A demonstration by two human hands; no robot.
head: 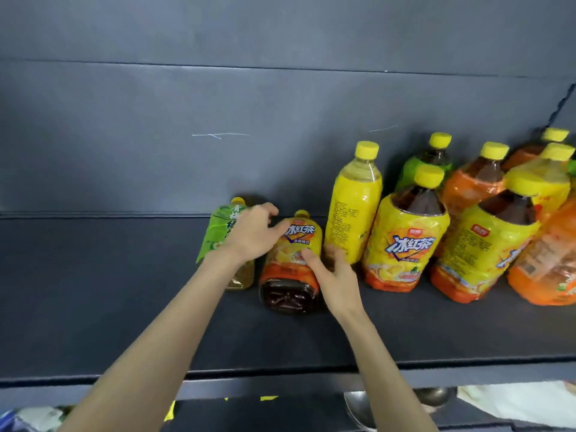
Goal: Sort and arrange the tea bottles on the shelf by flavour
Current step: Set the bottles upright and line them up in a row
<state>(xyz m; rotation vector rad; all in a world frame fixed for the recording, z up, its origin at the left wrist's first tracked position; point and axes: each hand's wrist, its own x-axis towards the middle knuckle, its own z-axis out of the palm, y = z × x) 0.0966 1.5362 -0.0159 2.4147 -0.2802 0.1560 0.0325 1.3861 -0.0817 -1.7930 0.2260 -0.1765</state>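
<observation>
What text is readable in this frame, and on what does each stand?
"冰红茶": label of the lying bottle.
"冰红茶": label of the upright dark-tea bottle.
Label of the green bottle: partly hidden, unreadable.
Other print: too small or blurred.

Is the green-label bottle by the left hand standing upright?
No, the green-label bottle lies on its side on the shelf, partly under the left hand.

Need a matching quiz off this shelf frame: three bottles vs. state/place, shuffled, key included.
Things:
A. green-label bottle
B. iced-tea bottle between left hand and right hand
C. slim yellow bottle

States:
1. upright, pale liquid
2. lying, yellow-and-orange label
3. lying, leftmost on the shelf

Pairs: A-3, B-2, C-1
</observation>
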